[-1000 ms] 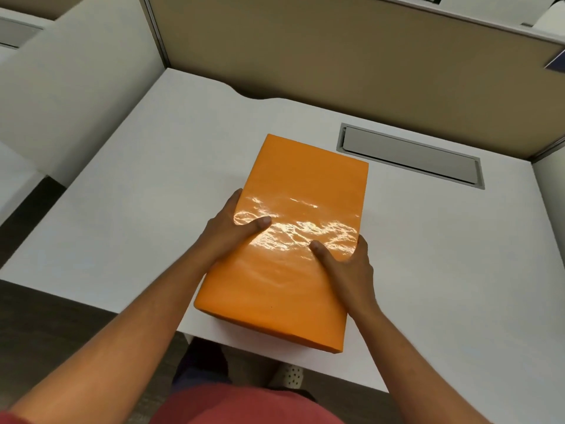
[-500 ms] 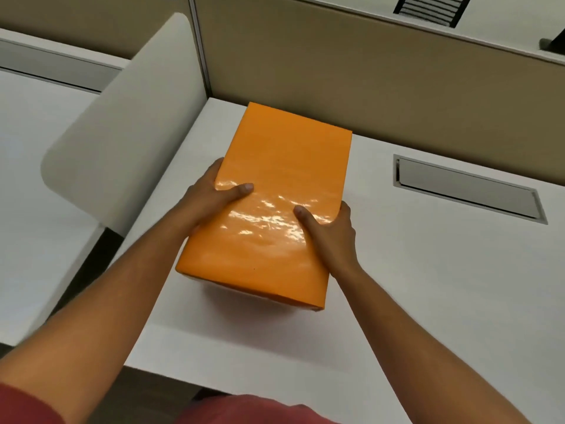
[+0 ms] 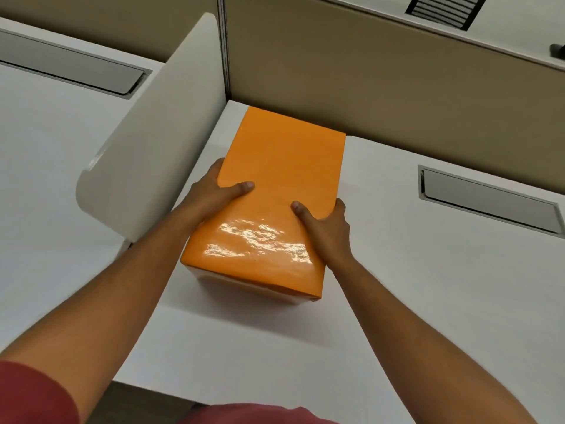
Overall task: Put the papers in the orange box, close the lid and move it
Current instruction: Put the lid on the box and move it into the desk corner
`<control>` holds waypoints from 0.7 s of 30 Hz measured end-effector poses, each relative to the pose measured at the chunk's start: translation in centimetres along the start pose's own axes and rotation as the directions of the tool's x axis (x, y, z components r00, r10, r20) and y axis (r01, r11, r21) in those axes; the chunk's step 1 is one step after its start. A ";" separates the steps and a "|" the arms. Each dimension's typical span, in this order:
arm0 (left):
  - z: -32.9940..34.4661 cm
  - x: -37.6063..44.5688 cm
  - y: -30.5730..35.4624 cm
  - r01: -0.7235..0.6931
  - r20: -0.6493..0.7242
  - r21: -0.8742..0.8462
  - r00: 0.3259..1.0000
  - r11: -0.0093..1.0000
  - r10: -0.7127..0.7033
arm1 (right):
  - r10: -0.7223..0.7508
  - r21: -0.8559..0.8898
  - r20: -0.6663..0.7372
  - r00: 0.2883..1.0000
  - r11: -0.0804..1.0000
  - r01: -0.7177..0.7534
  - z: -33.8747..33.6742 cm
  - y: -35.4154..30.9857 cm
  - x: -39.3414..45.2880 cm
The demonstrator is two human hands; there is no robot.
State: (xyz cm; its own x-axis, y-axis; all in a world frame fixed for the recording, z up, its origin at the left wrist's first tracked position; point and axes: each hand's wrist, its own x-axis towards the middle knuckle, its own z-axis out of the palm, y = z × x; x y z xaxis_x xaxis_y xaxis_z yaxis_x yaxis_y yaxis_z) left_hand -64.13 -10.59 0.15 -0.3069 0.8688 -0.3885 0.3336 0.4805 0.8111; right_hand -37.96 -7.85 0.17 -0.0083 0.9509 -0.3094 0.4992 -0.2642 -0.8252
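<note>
The orange box (image 3: 275, 185) has a glossy lid that is closed, so no papers show. It sits near the back left corner of the white desk (image 3: 412, 301), its far end close to the tan partition. My left hand (image 3: 214, 191) grips its left side with the thumb lying on the lid. My right hand (image 3: 327, 224) grips the right side, thumb on top as well. Whether the box rests on the desk or hovers just above it is unclear; a shadow lies under its near end.
A white rounded divider panel (image 3: 153, 142) stands just left of the box. The tan partition wall (image 3: 397, 81) runs behind it. A grey cable hatch (image 3: 489, 203) is set into the desk at right. A neighbouring desk (image 3: 46, 148) lies beyond the divider.
Both hands have carried the closed box from the desk's front middle toward the back left corner, next to the divider. Their hold on its sides is the same.
</note>
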 end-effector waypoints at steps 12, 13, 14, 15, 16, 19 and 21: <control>4.4 -7.3 -1.5 -0.392 0.151 0.759 0.883 0.519 0.445 | -0.486 -0.666 0.256 0.835 0.537 0.517 1.0 1.0 -5.4; 4.5 -7.3 -1.8 -0.391 0.152 0.766 0.882 0.511 0.447 | -0.464 -0.686 0.285 0.839 0.512 0.516 1.4 1.2 -5.4; 4.5 -7.0 -1.9 -0.391 0.146 0.767 0.878 0.509 0.455 | -0.450 -0.700 0.296 0.842 0.498 0.512 1.7 1.3 -5.1; 4.4 -6.7 -2.0 -0.391 0.138 0.766 0.875 0.510 0.464 | -0.447 -0.708 0.296 0.844 0.491 0.508 2.0 1.3 -4.8; 4.2 -6.3 -2.0 -0.388 0.130 0.769 0.873 0.508 0.469 | -0.448 -0.713 0.292 0.845 0.487 0.505 2.3 1.2 -4.4; 3.3 -4.6 -1.8 -0.377 0.120 0.782 0.873 0.496 0.473 | -0.448 -0.722 0.284 0.847 0.482 0.497 3.4 0.3 -2.9; 2.4 -3.1 -1.5 -0.376 0.113 0.780 0.871 0.500 0.478 | -0.458 -0.714 0.276 0.845 0.491 0.499 4.2 -0.6 -1.7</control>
State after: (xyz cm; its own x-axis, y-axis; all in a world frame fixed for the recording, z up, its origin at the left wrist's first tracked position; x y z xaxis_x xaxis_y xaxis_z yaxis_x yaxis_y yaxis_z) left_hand -61.50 -13.73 -0.94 -0.0071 1.0000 0.0000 0.9776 0.0069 0.2102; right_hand -41.88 -9.95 -0.81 -0.4749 0.8799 -0.0142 0.8594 0.4602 -0.2228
